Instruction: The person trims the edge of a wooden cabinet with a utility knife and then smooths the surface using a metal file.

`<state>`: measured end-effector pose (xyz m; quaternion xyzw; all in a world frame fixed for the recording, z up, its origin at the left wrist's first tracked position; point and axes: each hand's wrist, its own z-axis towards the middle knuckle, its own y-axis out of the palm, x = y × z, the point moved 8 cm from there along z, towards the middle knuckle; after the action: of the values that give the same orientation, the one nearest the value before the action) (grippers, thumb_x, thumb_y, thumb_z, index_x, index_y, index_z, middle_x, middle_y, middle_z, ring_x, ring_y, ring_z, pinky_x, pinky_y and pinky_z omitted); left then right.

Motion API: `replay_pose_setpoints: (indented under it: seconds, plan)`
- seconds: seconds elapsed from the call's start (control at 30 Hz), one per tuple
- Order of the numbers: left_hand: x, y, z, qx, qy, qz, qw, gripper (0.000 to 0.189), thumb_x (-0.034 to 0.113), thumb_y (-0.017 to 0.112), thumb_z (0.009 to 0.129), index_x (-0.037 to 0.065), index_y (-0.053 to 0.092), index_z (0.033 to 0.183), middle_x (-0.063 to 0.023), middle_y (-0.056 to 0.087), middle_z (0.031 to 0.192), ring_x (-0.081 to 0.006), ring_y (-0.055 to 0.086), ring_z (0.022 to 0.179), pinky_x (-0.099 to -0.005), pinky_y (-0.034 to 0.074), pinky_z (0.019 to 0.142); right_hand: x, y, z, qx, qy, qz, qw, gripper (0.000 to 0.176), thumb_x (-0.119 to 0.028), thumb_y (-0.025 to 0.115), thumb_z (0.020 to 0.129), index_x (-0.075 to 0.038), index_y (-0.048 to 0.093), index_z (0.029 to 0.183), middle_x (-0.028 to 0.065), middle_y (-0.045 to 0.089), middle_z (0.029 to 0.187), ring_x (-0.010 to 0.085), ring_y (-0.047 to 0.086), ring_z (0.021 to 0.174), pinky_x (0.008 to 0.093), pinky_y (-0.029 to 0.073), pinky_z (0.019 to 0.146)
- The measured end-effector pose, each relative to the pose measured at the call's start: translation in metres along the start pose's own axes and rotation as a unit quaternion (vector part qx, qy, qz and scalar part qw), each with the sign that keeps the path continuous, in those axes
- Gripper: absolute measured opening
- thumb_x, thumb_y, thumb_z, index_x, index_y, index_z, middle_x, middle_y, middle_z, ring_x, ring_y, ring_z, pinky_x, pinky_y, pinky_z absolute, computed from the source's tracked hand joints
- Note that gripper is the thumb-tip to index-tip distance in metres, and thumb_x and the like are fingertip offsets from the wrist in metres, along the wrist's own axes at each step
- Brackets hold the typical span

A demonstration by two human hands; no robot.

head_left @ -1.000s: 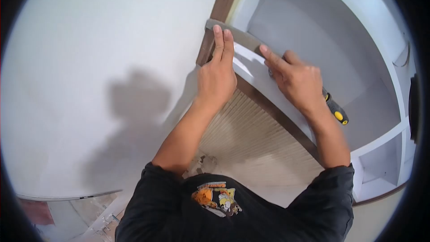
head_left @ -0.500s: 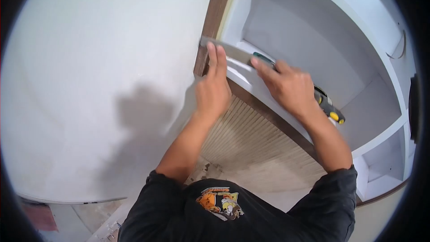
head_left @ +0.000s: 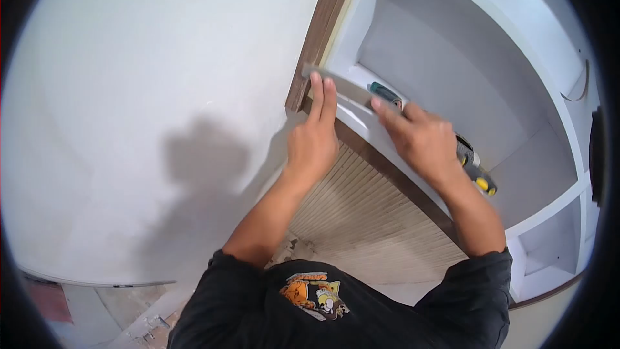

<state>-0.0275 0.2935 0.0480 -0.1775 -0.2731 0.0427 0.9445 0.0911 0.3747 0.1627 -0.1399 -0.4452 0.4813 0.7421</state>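
A long flat grey tool, perhaps a file or blade, (head_left: 349, 88) lies across the corner of the brown wooden trim (head_left: 321, 26). My right hand (head_left: 423, 142) is closed round its near end, fingers wrapped on the handle. My left hand (head_left: 314, 139) has two fingers stretched up against the tool's far part, beside the trim; its other fingers are hard to make out. Just behind the tool, a green-tipped tool (head_left: 385, 93) rests in the white cabinet (head_left: 452, 39). Partly hidden by my right hand, a black and yellow tool (head_left: 479, 178) lies on the cabinet's bottom.
A white wall (head_left: 161, 58) fills the left side, with a shadow on it. Below the brown lower edge (head_left: 400, 178) is a ribbed beige panel (head_left: 361, 200). Curved white shelf frames (head_left: 549, 207) stand at the right, and a thin curved strip (head_left: 584, 84) hangs there.
The view has shifted slightly, so the trim and cabinet sit a little lower and to the right. Both hands remain at the flat tool, which also appears slightly lower and further right.
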Motion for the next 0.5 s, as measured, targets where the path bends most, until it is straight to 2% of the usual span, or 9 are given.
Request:
replay_pose_setpoints:
  seconds: [0.1, 0.2, 0.27, 0.33, 0.43, 0.5]
  plan:
    - [-0.004, -0.003, 0.013, -0.034, -0.051, 0.018, 0.998, 0.090, -0.010, 0.052, 0.082, 0.005, 0.017, 0.164, -0.0265, 0.023, 0.165, -0.0469, 0.069, 0.088, -0.0458, 0.058, 0.062, -0.007, 0.003, -0.011, -0.029, 0.011, 0.009, 0.999, 0.043, -0.026, 0.072, 0.093, -0.036, 0.068, 0.134, 0.0041, 0.056, 0.075, 0.0268, 0.062, 0.056, 0.0406, 0.050, 0.048]
    - [-0.002, 0.002, -0.009, -0.050, -0.025, -0.003, 0.998, 0.089, -0.010, 0.051, 0.082, 0.005, 0.018, 0.163, -0.0267, 0.024, 0.165, -0.0474, 0.069, 0.089, -0.0465, 0.058, 0.062, -0.005, -0.001, -0.010, -0.007, 0.004, 0.007, 1.000, 0.044, -0.026, 0.073, 0.093, -0.037, 0.067, 0.135, 0.0036, 0.055, 0.073, 0.0264, 0.061, 0.054, 0.0400, 0.049, 0.047]
    - [-0.005, 0.002, 0.005, -0.007, -0.018, 0.005, 1.000, 0.089, -0.010, 0.051, 0.083, 0.005, 0.018, 0.163, -0.0269, 0.023, 0.165, -0.0479, 0.069, 0.090, -0.0461, 0.058, 0.062, -0.004, 0.003, -0.013, 0.013, -0.017, 0.005, 1.000, 0.045, -0.025, 0.073, 0.092, -0.037, 0.067, 0.135, 0.0035, 0.055, 0.073, 0.0260, 0.060, 0.054, 0.0400, 0.048, 0.046]
    - [-0.006, 0.001, 0.008, -0.020, -0.041, -0.002, 0.999, 0.088, -0.010, 0.050, 0.083, 0.006, 0.019, 0.163, -0.0271, 0.023, 0.165, -0.0494, 0.067, 0.095, -0.0463, 0.058, 0.064, -0.008, -0.005, -0.003, -0.019, -0.002, -0.016, 1.000, 0.046, -0.024, 0.075, 0.091, -0.036, 0.068, 0.135, 0.0032, 0.056, 0.074, 0.0253, 0.062, 0.056, 0.0398, 0.050, 0.047]
    - [-0.004, -0.001, -0.002, -0.037, -0.036, -0.012, 0.999, 0.088, -0.010, 0.050, 0.083, 0.006, 0.019, 0.163, -0.0268, 0.023, 0.165, -0.0496, 0.067, 0.095, -0.0472, 0.058, 0.065, -0.012, 0.000, -0.013, -0.013, 0.004, 0.001, 1.000, 0.046, -0.024, 0.076, 0.090, -0.037, 0.068, 0.134, 0.0033, 0.056, 0.074, 0.0250, 0.063, 0.055, 0.0399, 0.051, 0.048]
    - [-0.002, 0.000, 0.001, 0.003, -0.013, -0.014, 1.000, 0.085, -0.009, 0.051, 0.083, 0.004, 0.023, 0.162, -0.0247, 0.023, 0.166, -0.0455, 0.069, 0.081, -0.0454, 0.056, 0.058, -0.014, -0.002, -0.012, 0.032, -0.024, 0.011, 0.999, 0.046, -0.025, 0.076, 0.090, -0.037, 0.068, 0.134, 0.0037, 0.054, 0.073, 0.0255, 0.062, 0.054, 0.0400, 0.050, 0.047]
